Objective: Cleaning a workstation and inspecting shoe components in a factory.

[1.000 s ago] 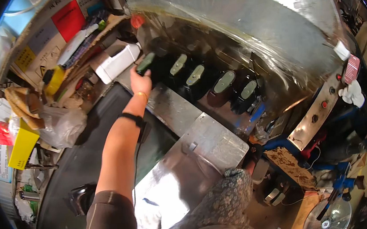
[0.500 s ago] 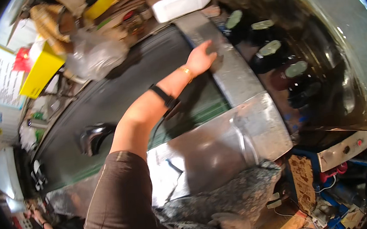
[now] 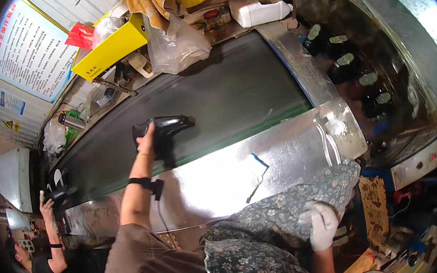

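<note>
Gripping a black shoe [image 3: 173,124] by one end, left hand [image 3: 146,140], gloved right hand [image 3: 321,225] well apart, its grip unclear.

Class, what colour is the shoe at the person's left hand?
Glossy black; the shoe at the left hand shows best in the head view.

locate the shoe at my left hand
In the head view, left of centre: the glossy black shoe lies on the dark belt, beyond the metal ledge.
</note>
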`<action>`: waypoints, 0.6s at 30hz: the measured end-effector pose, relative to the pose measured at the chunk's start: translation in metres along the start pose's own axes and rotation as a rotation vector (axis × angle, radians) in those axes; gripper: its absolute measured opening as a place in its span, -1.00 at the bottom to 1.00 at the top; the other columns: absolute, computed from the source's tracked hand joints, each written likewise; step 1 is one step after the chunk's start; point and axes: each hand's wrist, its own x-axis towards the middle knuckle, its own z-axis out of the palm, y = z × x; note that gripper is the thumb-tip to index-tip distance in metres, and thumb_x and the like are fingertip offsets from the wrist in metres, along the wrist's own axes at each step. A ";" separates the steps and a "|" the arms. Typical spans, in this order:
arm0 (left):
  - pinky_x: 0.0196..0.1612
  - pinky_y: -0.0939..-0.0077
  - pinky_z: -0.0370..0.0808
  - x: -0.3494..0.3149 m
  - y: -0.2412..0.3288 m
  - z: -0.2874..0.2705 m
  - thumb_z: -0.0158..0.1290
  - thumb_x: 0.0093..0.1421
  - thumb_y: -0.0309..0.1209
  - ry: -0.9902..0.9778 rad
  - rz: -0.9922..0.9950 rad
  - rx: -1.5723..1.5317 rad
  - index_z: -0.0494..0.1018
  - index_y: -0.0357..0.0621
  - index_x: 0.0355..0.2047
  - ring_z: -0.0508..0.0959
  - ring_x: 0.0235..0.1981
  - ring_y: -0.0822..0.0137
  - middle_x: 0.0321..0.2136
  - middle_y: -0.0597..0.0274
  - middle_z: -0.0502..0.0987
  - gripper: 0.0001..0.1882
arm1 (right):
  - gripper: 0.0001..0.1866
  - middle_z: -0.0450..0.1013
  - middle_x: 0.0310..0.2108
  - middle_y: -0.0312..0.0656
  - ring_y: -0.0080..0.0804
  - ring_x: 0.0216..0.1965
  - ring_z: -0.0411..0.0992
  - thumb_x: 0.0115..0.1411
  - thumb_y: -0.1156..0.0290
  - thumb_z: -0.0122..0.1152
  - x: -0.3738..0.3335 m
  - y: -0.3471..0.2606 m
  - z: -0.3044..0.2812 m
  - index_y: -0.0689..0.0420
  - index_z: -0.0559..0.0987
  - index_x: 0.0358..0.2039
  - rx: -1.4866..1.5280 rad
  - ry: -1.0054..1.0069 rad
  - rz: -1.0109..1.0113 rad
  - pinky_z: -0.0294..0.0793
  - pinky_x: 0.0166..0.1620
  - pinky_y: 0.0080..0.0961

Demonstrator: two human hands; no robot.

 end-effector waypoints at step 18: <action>0.03 0.22 0.49 -0.144 0.049 0.055 0.26 -0.17 -0.50 -0.243 0.309 0.052 -0.39 -0.02 0.45 0.52 0.03 -0.02 0.04 -0.22 0.46 0.30 | -0.73 0.53 -0.08 -0.06 -0.48 -0.34 0.54 0.33 0.56 -0.03 -0.014 0.018 0.003 0.30 0.51 -0.01 -0.153 0.131 -0.042 0.60 -0.32 -0.57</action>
